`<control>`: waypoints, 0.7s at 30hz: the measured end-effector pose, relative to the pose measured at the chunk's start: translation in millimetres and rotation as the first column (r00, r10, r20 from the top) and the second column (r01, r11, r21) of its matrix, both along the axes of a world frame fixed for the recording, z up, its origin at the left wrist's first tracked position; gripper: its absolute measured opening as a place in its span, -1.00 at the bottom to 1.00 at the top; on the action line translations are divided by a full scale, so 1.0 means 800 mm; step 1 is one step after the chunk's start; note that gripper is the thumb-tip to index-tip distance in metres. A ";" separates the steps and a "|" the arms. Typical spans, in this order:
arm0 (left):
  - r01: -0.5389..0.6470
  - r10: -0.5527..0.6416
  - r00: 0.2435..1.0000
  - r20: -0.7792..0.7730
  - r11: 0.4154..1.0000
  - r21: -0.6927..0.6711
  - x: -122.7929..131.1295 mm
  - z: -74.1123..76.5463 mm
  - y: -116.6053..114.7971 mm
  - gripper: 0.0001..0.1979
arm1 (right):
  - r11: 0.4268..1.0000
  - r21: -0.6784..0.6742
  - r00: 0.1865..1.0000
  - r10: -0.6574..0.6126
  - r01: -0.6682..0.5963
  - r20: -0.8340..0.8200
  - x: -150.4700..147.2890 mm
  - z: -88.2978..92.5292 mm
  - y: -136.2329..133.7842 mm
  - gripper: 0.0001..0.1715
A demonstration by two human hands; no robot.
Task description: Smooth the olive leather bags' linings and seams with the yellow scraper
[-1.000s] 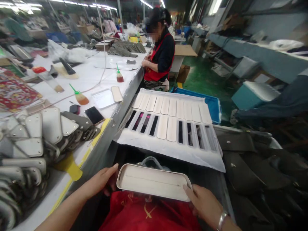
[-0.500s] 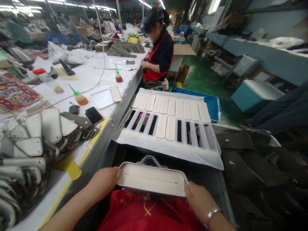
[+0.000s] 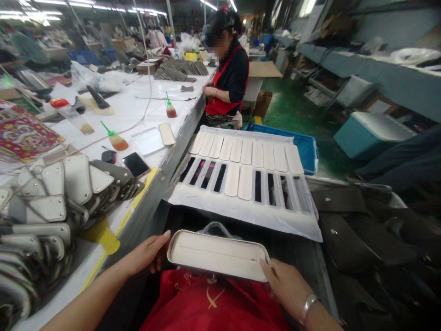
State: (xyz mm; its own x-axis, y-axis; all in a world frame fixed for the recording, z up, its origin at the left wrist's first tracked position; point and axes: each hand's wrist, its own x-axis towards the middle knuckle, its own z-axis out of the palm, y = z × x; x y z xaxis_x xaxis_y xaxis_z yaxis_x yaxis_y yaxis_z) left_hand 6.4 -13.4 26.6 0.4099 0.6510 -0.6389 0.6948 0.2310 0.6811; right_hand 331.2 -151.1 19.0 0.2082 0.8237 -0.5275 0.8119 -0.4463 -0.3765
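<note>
A long cream bag piece (image 3: 218,254) with rounded corners and a raised rim sits across my lap, against a red apron. A thin line runs along its flat face, and its lower side looks dark. My right hand (image 3: 284,280) grips its right end, thumb on the face and fingers hidden beneath. Just off the left end is my left hand (image 3: 156,250), fingers stretched and holding nothing. Behind the piece curves a clear plastic loop (image 3: 217,225). Further out lies a white slotted rack (image 3: 206,200) holding rows of cream strips (image 3: 246,151), with several slots showing dark gaps.
The table at left bears a heap of cream-and-grey flaps (image 3: 77,179), a phone (image 3: 135,164) and glue bottles (image 3: 118,141). Dark grey pieces (image 3: 358,230) pile up at right. A blue crate (image 3: 306,147) stands behind the rack. A co-worker (image 3: 227,69) sits at the table.
My left hand has let go of the piece's left end and moved a little left, its fingers straightening. My right hand keeps its hold. The piece has turned slightly.
</note>
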 end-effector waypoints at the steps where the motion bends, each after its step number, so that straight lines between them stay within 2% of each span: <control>1: -0.050 0.051 0.998 0.031 0.998 -0.047 -0.002 -0.001 -0.001 -0.42 | 1.000 -0.015 1.000 0.006 -0.005 0.015 0.000 0.000 0.001 -0.51; 3: -0.058 0.061 0.997 0.055 0.997 -0.042 -0.003 -0.002 -0.002 -0.43 | 0.999 -0.038 0.999 0.007 -0.006 0.037 -0.001 -0.001 0.002 -0.51; 6: 0.109 -0.102 0.993 -0.054 0.982 0.157 0.001 -0.001 -0.002 -0.52 | 0.999 -0.037 0.996 0.014 -0.011 0.086 -0.002 -0.001 0.003 -0.51; 9: 0.352 -0.253 0.923 -0.291 0.859 0.371 0.007 0.002 0.000 -0.63 | 0.999 -0.027 0.992 0.030 -0.027 0.121 -0.002 -0.002 0.002 -0.50; 11: 0.436 -0.290 0.879 -0.378 0.810 0.392 0.010 0.003 0.002 -0.64 | 0.999 -0.034 0.993 0.033 -0.029 0.112 -0.001 -0.002 0.002 -0.49; 14: 0.461 -0.309 0.864 -0.397 0.803 0.378 0.011 0.005 0.001 -0.63 | 0.998 -0.050 0.993 0.038 -0.032 0.113 -0.001 0.000 0.004 -0.48; 21: 0.420 -0.263 0.872 -0.413 0.835 0.355 0.013 0.008 -0.005 -0.63 | 0.994 -0.074 0.990 0.083 -0.075 0.113 -0.003 0.002 0.008 -0.47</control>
State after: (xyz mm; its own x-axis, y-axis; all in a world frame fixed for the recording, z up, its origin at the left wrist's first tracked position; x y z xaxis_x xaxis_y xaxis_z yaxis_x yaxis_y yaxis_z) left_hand 16.5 -17.0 33.2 0.4701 0.7446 -0.4739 0.8742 -0.3189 0.3663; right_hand 328.9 -144.5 20.9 0.2069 0.8020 -0.5604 0.8819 -0.4008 -0.2481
